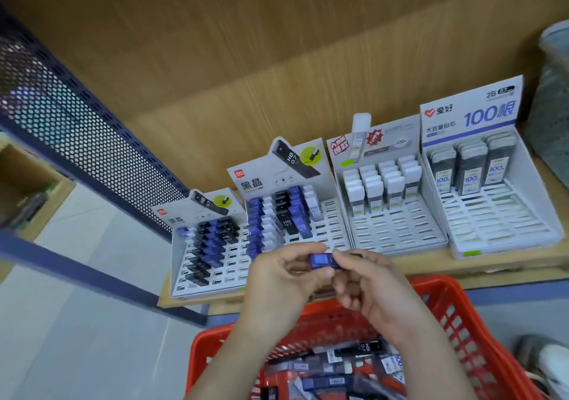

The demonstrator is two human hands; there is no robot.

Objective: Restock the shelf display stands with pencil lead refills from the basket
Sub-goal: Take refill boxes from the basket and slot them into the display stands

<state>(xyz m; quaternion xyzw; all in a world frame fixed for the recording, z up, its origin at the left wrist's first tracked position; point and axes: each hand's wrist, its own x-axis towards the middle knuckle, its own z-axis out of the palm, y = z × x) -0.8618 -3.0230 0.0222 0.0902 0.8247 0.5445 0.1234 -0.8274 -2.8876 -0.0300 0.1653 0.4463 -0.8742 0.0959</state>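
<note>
Between the two hands, a blue lead refill (322, 261) is pinched: left hand (281, 276) at one end, right hand (371, 285) at the other. Below them sits the red basket (480, 338); just beyond them, the display stands (397, 224).

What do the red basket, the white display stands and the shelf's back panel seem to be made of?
Red basket: moulded plastic, slightly glossy, its wall a lattice of holes. Display stands: probably printed cardboard, matte, with folded sides and punched slots. Back panel: wood look with visible grain; solid wood or laminate, I cannot tell.
</note>
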